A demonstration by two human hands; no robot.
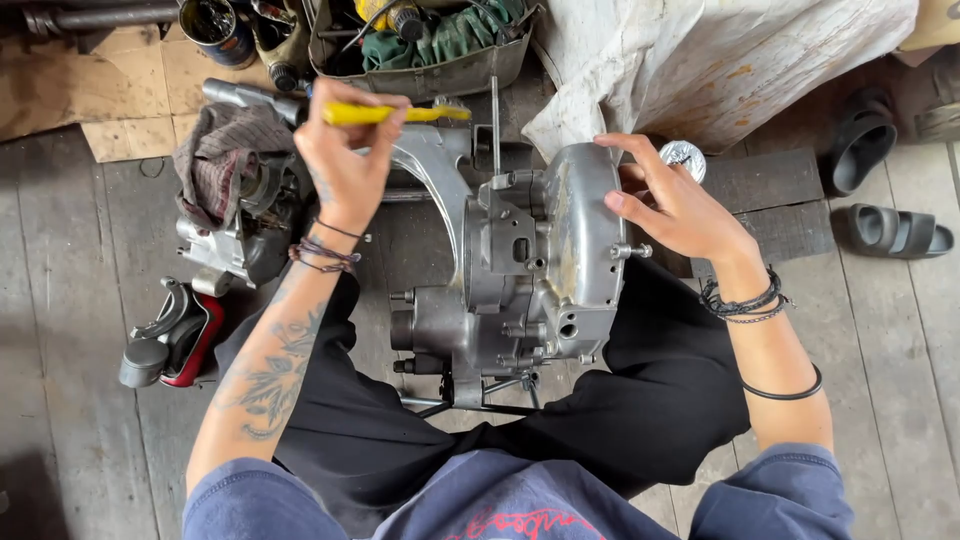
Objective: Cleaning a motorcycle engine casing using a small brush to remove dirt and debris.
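Soft even daylight, faint shadows, mild sheen on engine casing (580,230), sharp focus, slight edge distortion

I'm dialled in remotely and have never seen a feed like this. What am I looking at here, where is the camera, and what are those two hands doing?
There is no machine arm here: a person works with two bare hands, and the single picture comes from a camera worn on that person's head, looking down over their lap. Between their knees, on a worn grey plank floor, stands a silver cast-metal engine block. The left hand grips a yellow-handled tool above the engine; its working end is hidden. The right hand rests on the rounded silver engine side cover. Around it lie a second greasy engine part draped with a brown rag, a red and black part, a metal tray of tools, a white sack and dark sandals.
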